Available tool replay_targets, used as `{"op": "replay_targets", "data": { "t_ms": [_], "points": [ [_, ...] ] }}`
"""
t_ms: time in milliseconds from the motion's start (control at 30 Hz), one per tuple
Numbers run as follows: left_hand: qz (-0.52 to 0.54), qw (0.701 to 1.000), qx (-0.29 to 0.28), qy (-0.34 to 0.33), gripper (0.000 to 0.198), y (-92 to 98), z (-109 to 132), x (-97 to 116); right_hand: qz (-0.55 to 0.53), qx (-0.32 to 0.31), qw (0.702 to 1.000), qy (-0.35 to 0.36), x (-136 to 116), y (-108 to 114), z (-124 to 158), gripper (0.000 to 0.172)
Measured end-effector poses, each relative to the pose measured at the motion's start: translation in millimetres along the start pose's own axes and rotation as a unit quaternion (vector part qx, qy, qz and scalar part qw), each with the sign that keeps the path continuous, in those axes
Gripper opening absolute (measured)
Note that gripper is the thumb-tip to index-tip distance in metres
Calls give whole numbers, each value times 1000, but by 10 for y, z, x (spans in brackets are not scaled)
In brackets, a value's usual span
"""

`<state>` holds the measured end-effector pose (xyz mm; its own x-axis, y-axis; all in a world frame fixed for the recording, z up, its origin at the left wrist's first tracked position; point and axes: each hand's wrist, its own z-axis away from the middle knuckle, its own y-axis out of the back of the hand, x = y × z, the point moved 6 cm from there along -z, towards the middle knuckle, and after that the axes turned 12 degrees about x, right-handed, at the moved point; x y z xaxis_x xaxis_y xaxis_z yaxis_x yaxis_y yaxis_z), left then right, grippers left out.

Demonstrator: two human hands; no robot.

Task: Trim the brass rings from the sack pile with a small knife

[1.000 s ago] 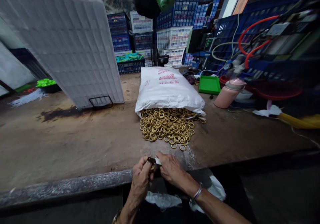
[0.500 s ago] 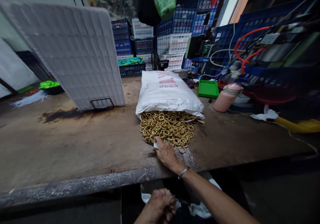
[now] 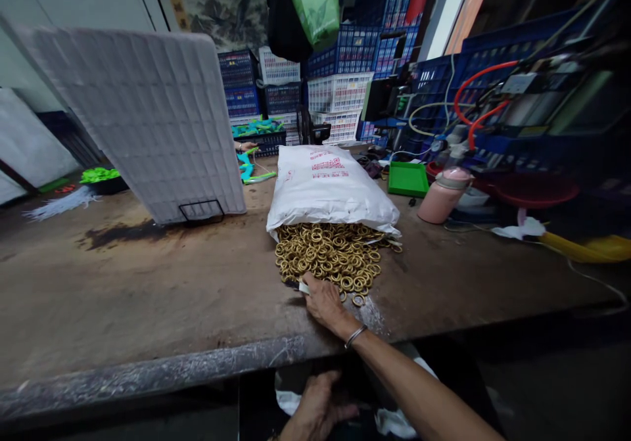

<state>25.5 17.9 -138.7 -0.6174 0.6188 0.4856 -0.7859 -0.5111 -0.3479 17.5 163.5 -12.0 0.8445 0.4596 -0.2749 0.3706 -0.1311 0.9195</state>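
Observation:
My right hand [image 3: 326,304], with a metal bangle at the wrist, rests low over the table at the near edge of a heap of brass-coloured rings [image 3: 328,255]. Its fingers are closed on a small pale piece [image 3: 304,288] with a dark end; its kind is not clear. The rings spill from the mouth of a white sack [image 3: 330,194] with red print, which lies on its side. Below the table's front edge, my left hand [image 3: 320,405] has its fingers apart, and nothing shows in it.
A pale ribbed panel [image 3: 148,125] stands left on a black wire stand [image 3: 201,209]. Right of the sack are a green tray [image 3: 408,178] and a pink bottle [image 3: 444,194]. Another person's hand [image 3: 245,146] shows behind the panel, near cyan-green pieces [image 3: 246,167]. Crates [image 3: 340,92] are stacked behind.
My left hand has gone from curled to fingers apart. Another person's hand and cyan-green pieces have appeared beside the panel. My right hand stays by the rings; the view has tilted slightly.

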Motion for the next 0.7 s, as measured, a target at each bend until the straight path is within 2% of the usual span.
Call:
{"op": "replay_targets", "data": {
  "t_ms": [167, 233, 300, 400, 433, 533, 600, 700],
  "points": [
    [-35, 999, 2, -34, 30, 43, 133, 68, -51, 32, 997, -39, 131, 93, 6, 15],
    [-74, 995, -26, -55, 33, 4, 229, 119, -83, 45, 994, -57, 173, 117, 5, 16],
    [-123, 985, -78, -89, 35, -83, 374, 206, -122, 56, 989, -68, 204, 134, 19, 17],
    [-170, 964, -133, -154, 37, -224, 642, 431, -187, 65, 977, -75, 235, 155, 80, 21],
    [-173, 959, -136, -180, 38, -258, 723, 536, -215, 66, 972, -75, 238, 168, 110, 21],
    [-160, 948, -22, -272, 35, -212, 847, 923, -308, 59, 947, -73, 227, 228, 218, 18],
    [-144, 927, 70, -339, 32, -133, 873, 1171, -357, 41, 930, -80, 210, 272, 295, 18],
    [-120, 898, 107, -410, 34, -90, 850, 1397, -392, 9, 917, -76, 153, 342, 397, 20]
  ]
}}
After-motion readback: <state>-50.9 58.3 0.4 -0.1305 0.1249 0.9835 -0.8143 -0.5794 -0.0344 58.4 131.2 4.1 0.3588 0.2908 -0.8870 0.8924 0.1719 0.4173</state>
